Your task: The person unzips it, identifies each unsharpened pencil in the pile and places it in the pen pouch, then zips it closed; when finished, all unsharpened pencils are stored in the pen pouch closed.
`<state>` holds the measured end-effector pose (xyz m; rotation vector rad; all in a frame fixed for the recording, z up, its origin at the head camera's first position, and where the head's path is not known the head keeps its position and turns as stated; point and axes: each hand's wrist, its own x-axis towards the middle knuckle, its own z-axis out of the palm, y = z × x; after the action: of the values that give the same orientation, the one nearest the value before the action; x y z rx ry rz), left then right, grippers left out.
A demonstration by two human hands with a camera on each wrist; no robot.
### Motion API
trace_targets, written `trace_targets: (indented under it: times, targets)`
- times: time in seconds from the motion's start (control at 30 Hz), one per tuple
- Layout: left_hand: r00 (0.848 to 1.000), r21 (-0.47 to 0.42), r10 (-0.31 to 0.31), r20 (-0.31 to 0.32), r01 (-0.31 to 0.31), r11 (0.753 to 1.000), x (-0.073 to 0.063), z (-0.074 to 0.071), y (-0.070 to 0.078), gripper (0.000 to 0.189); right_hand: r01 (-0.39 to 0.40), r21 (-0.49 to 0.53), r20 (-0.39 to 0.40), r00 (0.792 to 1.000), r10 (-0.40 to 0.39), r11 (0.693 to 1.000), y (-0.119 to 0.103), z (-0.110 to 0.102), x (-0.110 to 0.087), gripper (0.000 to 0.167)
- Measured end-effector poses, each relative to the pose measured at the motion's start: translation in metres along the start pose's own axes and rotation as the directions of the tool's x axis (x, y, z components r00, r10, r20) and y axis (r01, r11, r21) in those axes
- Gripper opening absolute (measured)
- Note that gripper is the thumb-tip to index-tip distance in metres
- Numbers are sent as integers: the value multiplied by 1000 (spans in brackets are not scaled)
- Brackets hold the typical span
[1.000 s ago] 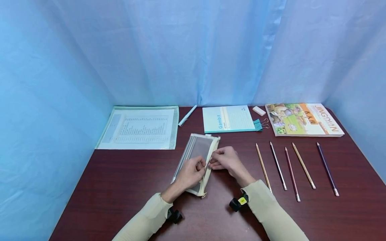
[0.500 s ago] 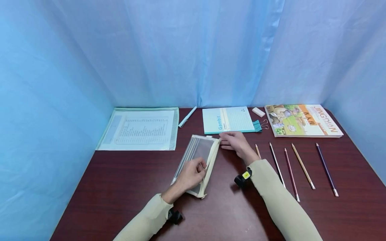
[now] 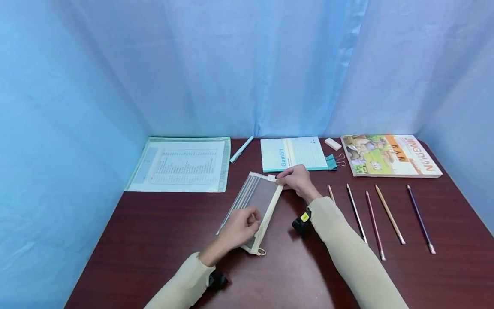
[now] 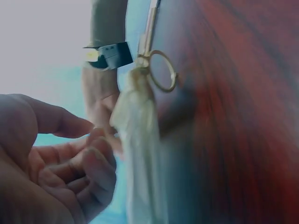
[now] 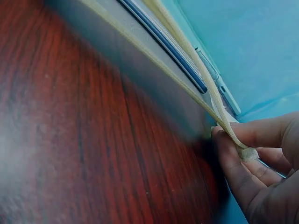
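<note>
A translucent mesh zip pouch (image 3: 262, 195) with cream edging and pale stripes lies slanted on the table. My right hand (image 3: 297, 180) pinches its far corner between thumb and forefinger; in the right wrist view, that hand's fingers (image 5: 261, 133) close on the cream edging, whose two edges part further along. My left hand (image 3: 240, 227) hovers over the near part of the pouch, fingers loosely curled. In the left wrist view its thumb and forefinger meet beside the cream edging (image 4: 140, 154) with nothing visible between them. A small ring (image 4: 163, 72) hangs at the pouch's near corner.
Along the back lie a clear document folder (image 3: 181, 165), a white pen (image 3: 241, 149), a Gambit notebook (image 3: 293, 153), a white eraser (image 3: 332, 144), a teal binder clip (image 3: 332, 162) and a book (image 3: 390, 155). Several pencils (image 3: 390, 214) lie on the right.
My right hand has moved away along the pouch's edge to its far corner and now pinches it. My left hand has drawn slightly back from the edging it was pinching.
</note>
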<state>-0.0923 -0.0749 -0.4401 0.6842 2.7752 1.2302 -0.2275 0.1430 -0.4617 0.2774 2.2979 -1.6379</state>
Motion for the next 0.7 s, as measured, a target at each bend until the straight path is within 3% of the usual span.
trace_targets:
  times: [0.13, 0.23, 0.3, 0.37, 0.43, 0.5, 0.53, 0.6, 0.7]
  targets:
    - [994, -8, -106, 13, 106, 994, -28, -17, -3, 3, -19, -3, -7, 1000, 19, 1000, -2, 1, 1, 17]
    - [972, -125, -211, 105, 224, 967, -52, -25, -4, 6, -30, -4, -5, 1000, 30, 1000, -2, 0, 2, 16]
    - [948, -244, -257, 188, 298, 923, -66, -27, -4, 17, -26, -6, -4, 1000, 26, 1000, -2, -1, 2, 16]
    - [927, -378, -268, 262, 355, 855, -75, -27, -5, 31, -23, -11, -11, 1000, 23, 1000, -1, -3, 1, 16]
    - [915, -490, -265, 305, 390, 780, -80, -24, -6, 44, -21, -9, -23, 1000, 20, 1000, -1, -4, -1, 17]
    - [911, -584, -265, 316, 406, 703, -81, -20, -7, 52, -16, -12, -31, 999, 16, 1000, 0, -6, -3, 17]
    - [911, -612, -270, 311, 410, 676, -81, -19, -8, 53, -10, -20, -31, 999, 9, 1000, 0, -6, -5, 17]
    - [908, -643, -293, 298, 418, 641, -81, -18, -10, 53, 8, -51, -32, 999, -9, 999, 2, -8, -10, 16]
    - [904, -656, -331, 270, 425, 624, -80, -20, -14, 53, 30, -142, -49, 998, -38, 989, 4, -12, -22, 13]
